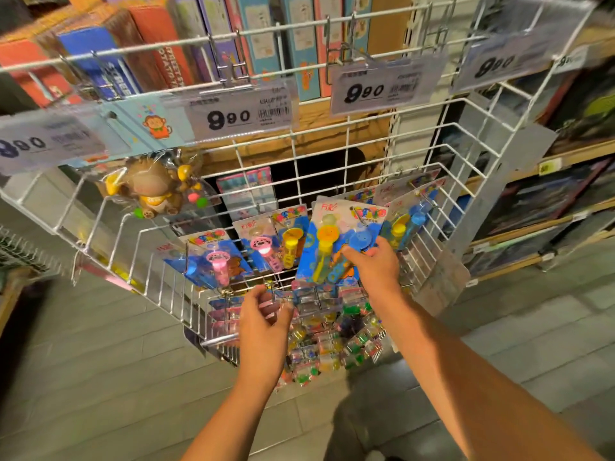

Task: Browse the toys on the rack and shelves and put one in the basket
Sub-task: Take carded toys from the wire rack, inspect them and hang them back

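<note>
Browsing stage at the wire rack (100, 227): right hand (372, 264) pinches a hanging bubble-toy card (327, 241); left hand (266, 314) curls around a hook-held packet (271, 302); no basket visible, nothing deposited yet

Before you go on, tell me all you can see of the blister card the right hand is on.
The blister card is a blue printed card with a red logo at the top, under clear plastic that holds an orange-yellow wand-like toy and a blue round one. It hangs tilted on the white wire rack, overlapping similar cards on both sides. The right hand grips its lower right part, thumb on the front. The print is too blurred to read.
</note>
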